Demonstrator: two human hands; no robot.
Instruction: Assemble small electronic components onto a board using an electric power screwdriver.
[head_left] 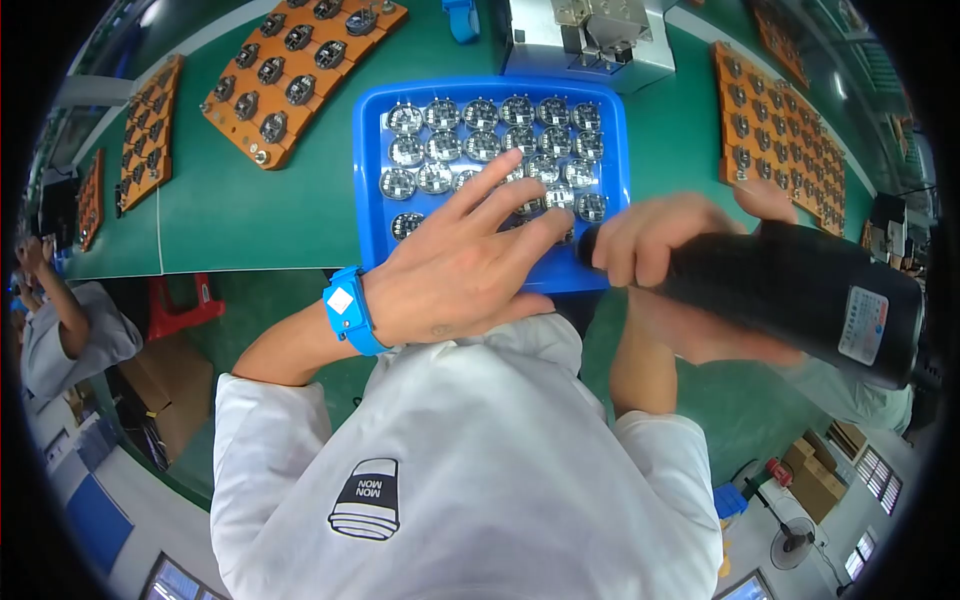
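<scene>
Several boards (482,146) lie under the spread left hand (455,265); the right (665,235) grips a tool (775,285).

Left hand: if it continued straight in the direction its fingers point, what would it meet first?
The left hand would probably meet more round metallic parts in the blue tray, toward its far right; this view leaves the height above them unclear.

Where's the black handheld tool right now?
In the head view, right of centre: the black handheld tool is gripped in the right hand, its narrow end appearing by the lower-right corner of the blue tray.
</scene>
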